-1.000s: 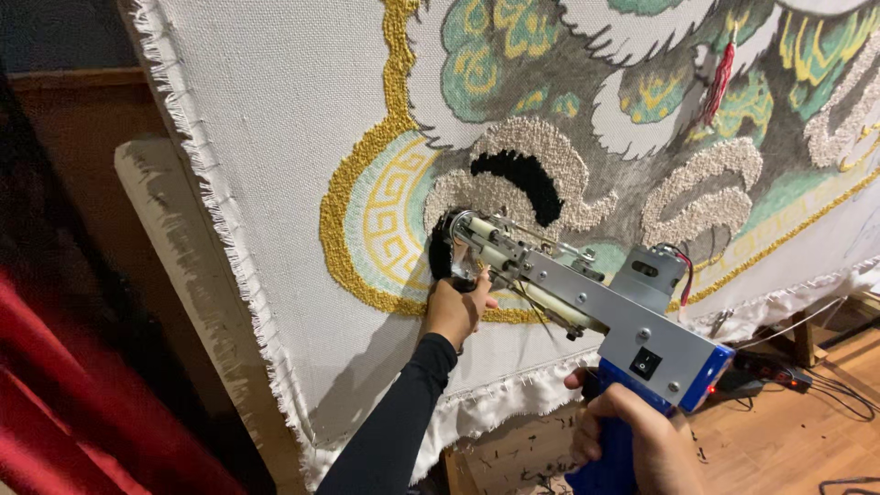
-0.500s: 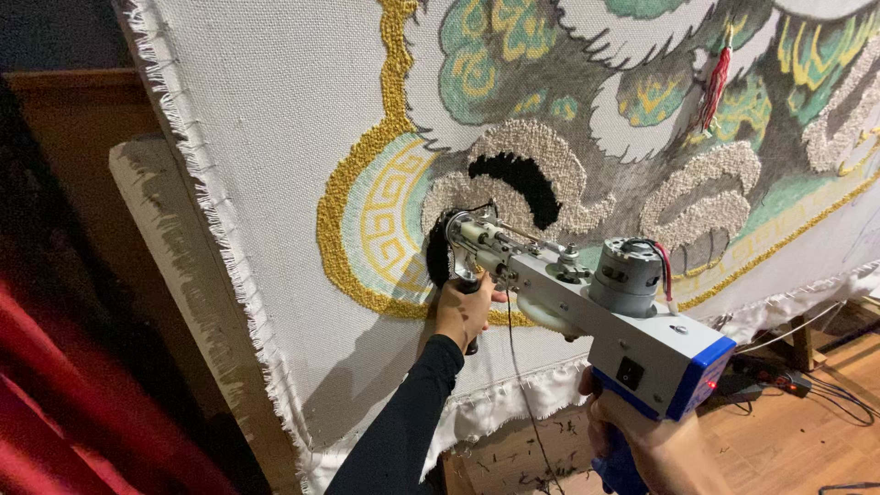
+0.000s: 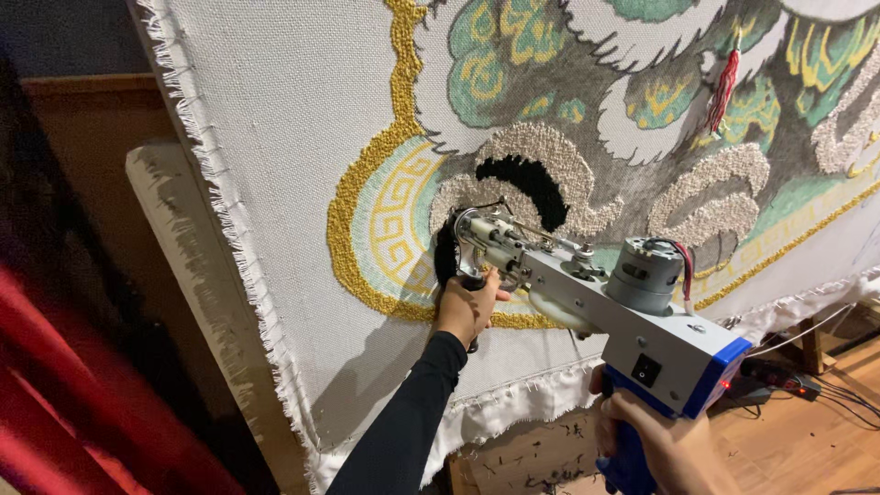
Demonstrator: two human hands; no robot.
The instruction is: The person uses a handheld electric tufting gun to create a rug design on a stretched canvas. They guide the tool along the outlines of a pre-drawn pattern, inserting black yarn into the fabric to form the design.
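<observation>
Against the stretched backing cloth [image 3: 275, 110], at about 5 o'clock of the head view, a tufting gun [image 3: 596, 302] presses its needle tip into the black tufted patch [image 3: 446, 252]. Left hand [image 3: 467, 307] is wrapped around the gun's front grip; right hand [image 3: 655, 440] clasps the blue rear handle at 5 o'clock. A gold yarn border [image 3: 367, 183] curves at 11 o'clock of the tip.

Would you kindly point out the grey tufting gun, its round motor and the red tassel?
grey tufting gun [image 3: 642, 353], head view, body side.
round motor [image 3: 646, 273], head view, casing.
red tassel [image 3: 724, 87], head view, strands.
</observation>
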